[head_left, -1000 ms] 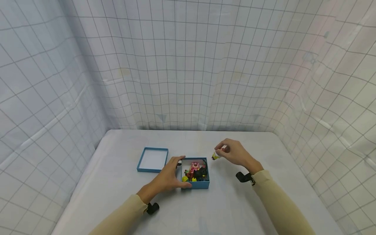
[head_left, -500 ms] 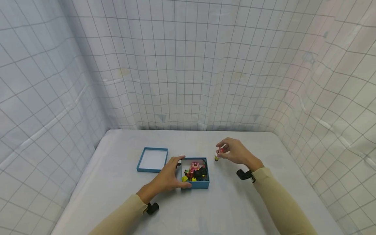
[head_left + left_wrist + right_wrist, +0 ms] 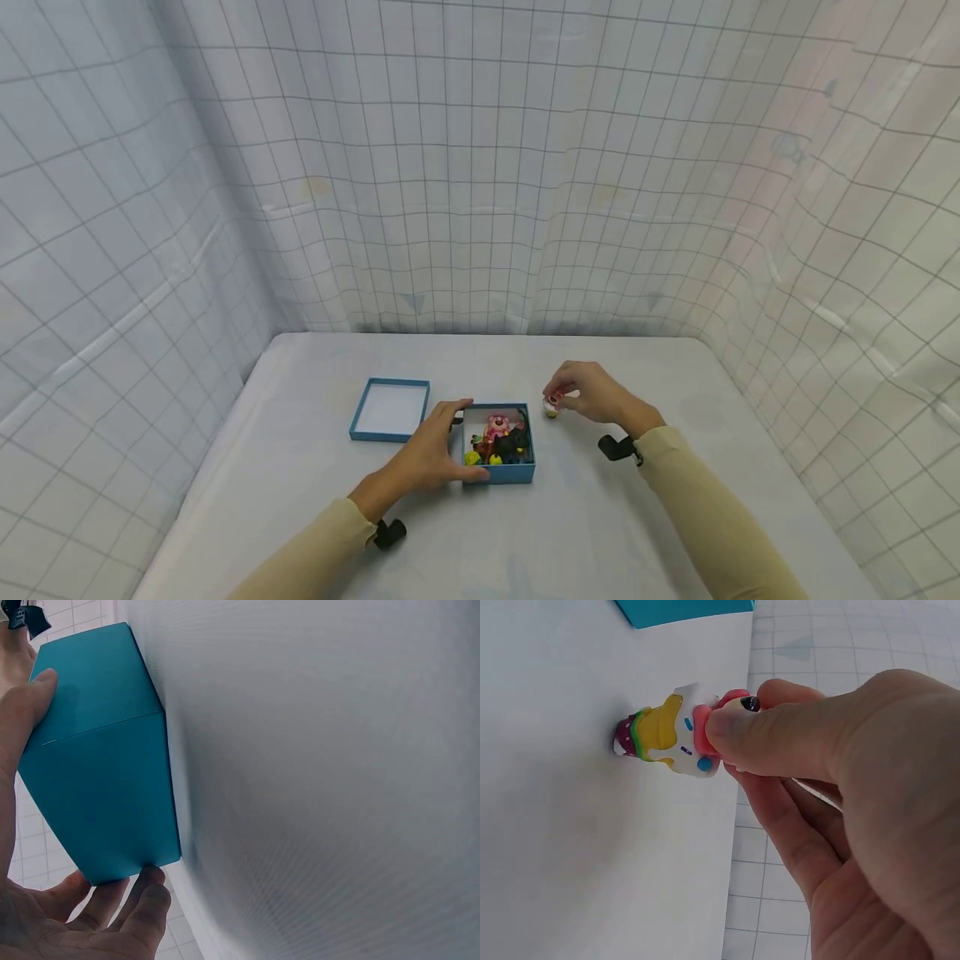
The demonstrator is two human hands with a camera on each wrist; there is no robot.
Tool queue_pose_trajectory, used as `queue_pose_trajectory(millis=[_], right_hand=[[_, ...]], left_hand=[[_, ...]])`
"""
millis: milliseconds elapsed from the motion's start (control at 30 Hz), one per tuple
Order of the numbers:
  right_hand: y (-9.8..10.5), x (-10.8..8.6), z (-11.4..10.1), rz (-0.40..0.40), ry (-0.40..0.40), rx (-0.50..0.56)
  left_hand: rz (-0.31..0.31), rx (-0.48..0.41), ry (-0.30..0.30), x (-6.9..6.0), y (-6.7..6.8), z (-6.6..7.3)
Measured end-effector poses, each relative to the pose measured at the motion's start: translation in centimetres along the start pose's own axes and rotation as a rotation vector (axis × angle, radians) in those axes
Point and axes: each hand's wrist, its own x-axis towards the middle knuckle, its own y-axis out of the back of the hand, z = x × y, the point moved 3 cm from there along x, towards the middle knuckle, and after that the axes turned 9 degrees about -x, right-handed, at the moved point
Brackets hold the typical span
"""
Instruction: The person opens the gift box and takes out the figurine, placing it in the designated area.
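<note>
R hand [image 3: 596,395] pinches figurine [image 3: 660,731] up top: prob. light, stiff, bit slick; good hold pt. L hand [image 3: 423,455] grips box [image 3: 512,474] near/far.

No readable text, label, brand or number in any view. Small pale marks [image 3: 20,613] on dark object [image 3: 36,621] at top left of left wrist view, too small to read. Faint grey triangle [image 3: 413,302] on gridded curtain [image 3: 480,167], head and right wrist views.
</note>
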Motion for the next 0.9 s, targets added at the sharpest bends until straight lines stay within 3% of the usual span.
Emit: queue_pose_trajectory(millis=[433,900], right_hand=[[-0.33,-0.01,0.49,0.008,0.062,0.062],[-0.48,0.02,0.51,0.022,0.027,0.063]], left_hand=[[-0.001,-0.002,0.003,-0.07,-0.03,0.04],[0.000,-0.006,0.000,-0.06,0.00,0.04]])
